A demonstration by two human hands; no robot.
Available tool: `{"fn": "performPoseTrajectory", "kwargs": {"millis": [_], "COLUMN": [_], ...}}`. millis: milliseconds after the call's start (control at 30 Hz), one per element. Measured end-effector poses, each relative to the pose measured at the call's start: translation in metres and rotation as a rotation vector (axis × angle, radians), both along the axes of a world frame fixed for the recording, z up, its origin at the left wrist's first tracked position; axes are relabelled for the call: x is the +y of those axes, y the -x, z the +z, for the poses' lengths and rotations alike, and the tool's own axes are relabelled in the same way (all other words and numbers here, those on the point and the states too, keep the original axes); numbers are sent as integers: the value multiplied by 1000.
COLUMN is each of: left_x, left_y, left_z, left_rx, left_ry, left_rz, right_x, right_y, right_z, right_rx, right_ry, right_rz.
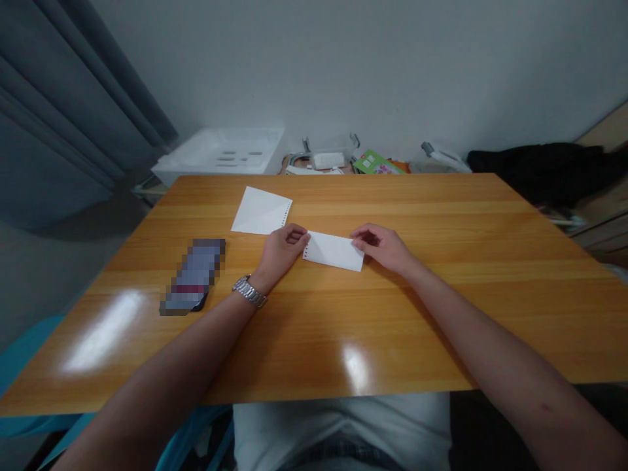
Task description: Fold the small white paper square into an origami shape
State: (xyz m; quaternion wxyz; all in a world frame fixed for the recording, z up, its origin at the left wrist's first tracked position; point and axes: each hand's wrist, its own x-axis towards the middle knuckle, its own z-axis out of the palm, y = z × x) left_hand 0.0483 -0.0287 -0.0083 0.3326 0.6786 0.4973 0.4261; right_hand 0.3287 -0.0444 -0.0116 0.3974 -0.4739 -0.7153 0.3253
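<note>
Paper slip [334,252], white, rectangular and punched with holes along its left short end, lies near the middle of a glossy orange-brown wooden table [441,226], gripped at both ends. The person's left hand [284,252], with a silver metal-link watch [249,291] on its wrist, pinches the upper left corner narrowly between thumb and fingers. The right hand [385,247] is likewise nearly closed, its thumb and fingertips at the upper right corner.

As to progress, the slip is narrower than the white squarish paper sheet [261,210] beyond the left hand, so it may have been doubled over or divided; which of these cannot be told. It lies fairly flat and straight, but neither hand has let go, so the handling seems unfinished. The sheet, holes along its right edge, lies flat and looks unfolded. A dark smartphone [196,271], its screen pixelated, rests left of the watch.

Behind the table's far edge sits a shallow white plastic tray [210,140] with slots in its floor. Beside it are a white block-shaped object [328,160] and a green printed booklet [377,162]; whether a container holds them is unclear.
</note>
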Motion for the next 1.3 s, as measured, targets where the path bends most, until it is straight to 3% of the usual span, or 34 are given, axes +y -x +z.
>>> {"fn": "performPoseTrajectory", "kwargs": {"millis": [133, 267, 367, 467, 600, 700, 800, 1000, 1300], "left_x": [-1, -6, -12, -18, -21, -21, -22, -24, -25], "left_y": [2, 0, -4, -7, -7, -5, -3, -5, 2], "left_z": [1, 10, 16, 16, 9, 4, 0, -2, 4], "left_rx": [197, 408, 557, 609, 635, 714, 774, 806, 938], "left_ry": [-65, -260, -424, -462, -454, -452, -452, -408, -373], "left_rz": [-19, -61, -270, -495, -620, -610, -576, -553, -538], "right_x": [1, 0, 0, 2, 4, 3, -4, -17, -20], "right_y": [-1, 0, 2, 2, 0, 2, 8, 17, 18], "right_z": [-3, 1, 4, 2, -2, -1, 2, -9, -9], "right_rx": [-95, -219, -279, -296, -338, -386, -453, -636, -820], "right_ry": [-49, -122, -154, -170, -224, -311, -366, -229, -156], "right_rz": [-20, -14, -13, -31, -78, -89, -8, 142, 159]}}
